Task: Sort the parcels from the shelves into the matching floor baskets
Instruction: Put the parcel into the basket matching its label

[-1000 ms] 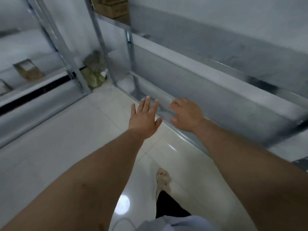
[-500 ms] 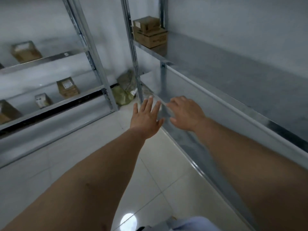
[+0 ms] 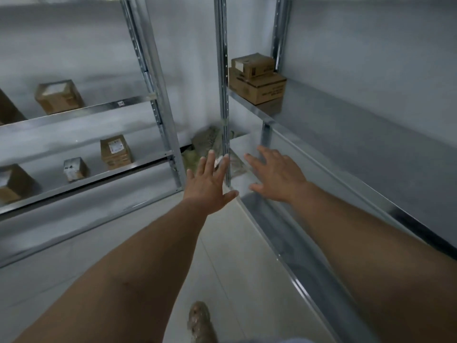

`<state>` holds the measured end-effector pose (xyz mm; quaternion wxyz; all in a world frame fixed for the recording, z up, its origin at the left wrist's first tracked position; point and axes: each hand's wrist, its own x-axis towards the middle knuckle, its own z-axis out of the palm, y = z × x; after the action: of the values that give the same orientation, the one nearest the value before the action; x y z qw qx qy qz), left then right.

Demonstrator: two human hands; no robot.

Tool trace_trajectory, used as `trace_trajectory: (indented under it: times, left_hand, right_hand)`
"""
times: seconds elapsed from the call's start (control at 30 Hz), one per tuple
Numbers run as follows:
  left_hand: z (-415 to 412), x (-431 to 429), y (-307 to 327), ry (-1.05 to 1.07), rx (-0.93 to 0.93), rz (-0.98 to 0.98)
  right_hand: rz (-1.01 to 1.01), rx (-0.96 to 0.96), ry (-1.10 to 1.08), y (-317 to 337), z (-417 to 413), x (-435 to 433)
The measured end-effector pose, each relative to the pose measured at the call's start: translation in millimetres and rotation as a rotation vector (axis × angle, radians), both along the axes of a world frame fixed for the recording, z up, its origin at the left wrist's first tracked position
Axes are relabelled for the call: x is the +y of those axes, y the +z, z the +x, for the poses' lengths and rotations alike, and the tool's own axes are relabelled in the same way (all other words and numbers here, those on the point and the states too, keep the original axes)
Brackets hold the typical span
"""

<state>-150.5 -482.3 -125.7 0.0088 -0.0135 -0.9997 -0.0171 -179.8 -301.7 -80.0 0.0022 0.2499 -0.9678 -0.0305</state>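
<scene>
Both my arms reach forward with nothing in the hands. My left hand (image 3: pixel 209 185) is spread flat over the floor by a rack post. My right hand (image 3: pixel 277 177) has straight fingers over the lower right shelf. Two stacked brown cardboard parcels (image 3: pixel 257 79) stand at the far end of the right shelf (image 3: pixel 358 134), well beyond my hands. On the left rack (image 3: pixel 81 112) stand more parcels: one box (image 3: pixel 58 96) on the upper shelf, a labelled box (image 3: pixel 115 152), a small grey-wrapped one (image 3: pixel 75 169) and another box (image 3: pixel 13 183) on the lower shelf. No floor basket is in view.
Metal rack posts (image 3: pixel 223 95) stand just ahead of my hands. Greenish bags (image 3: pixel 207 147) lie crumpled in the corner on the floor. Pale floor tiles (image 3: pixel 222 256) run between the two racks; my foot (image 3: pixel 200 323) shows at the bottom edge.
My view has tilted up, bringing the stacked parcels and the left rack's boxes into sight. Both hands stay held out in front, the right one's fingers now straighter.
</scene>
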Motion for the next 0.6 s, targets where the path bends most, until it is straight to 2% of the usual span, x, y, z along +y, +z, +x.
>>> trace_trajectory:
  times: [0.37,0.6]
  left_hand:
    - [-151,-131,27,-0.061,0.068,-0.040]
    - [-227,-158,10,-0.135,0.002,-0.003]
  right_hand:
    - [0.037,0.030,-0.096,22,-136,-123]
    - [0.066,0.021,-0.137,12,-199,-149]
